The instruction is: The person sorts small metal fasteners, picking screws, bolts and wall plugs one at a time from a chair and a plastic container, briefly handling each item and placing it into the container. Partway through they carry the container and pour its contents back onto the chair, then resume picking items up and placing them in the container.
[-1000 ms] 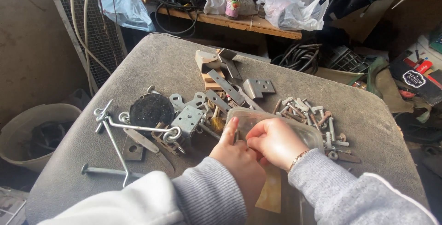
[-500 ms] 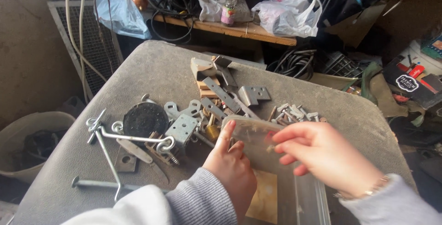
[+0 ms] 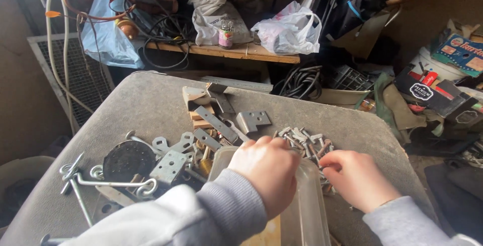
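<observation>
My left hand (image 3: 266, 170) is curled over the far end of a clear plastic container (image 3: 309, 211) that lies on the grey table (image 3: 146, 100) in front of me. My right hand (image 3: 354, 178) is just right of the container. Its fingers are bent down onto a pile of bolts and screws (image 3: 302, 139). The fingertips are buried in the pile, so what they grip is hidden. Both sleeves are grey.
Flat metal brackets (image 3: 216, 122), a black round disc (image 3: 128, 160) and long wire hooks (image 3: 108, 183) lie left of my hands. Behind the table, a wooden shelf (image 3: 261, 53) carries plastic bags (image 3: 287, 29) and a small jar (image 3: 227, 34). Coiled cable (image 3: 302, 82) and boxes fill the right.
My right hand has swung off the container to the pile of bolts on the right. My left hand has slid forward over the container's far end. The camera has moved closer.
</observation>
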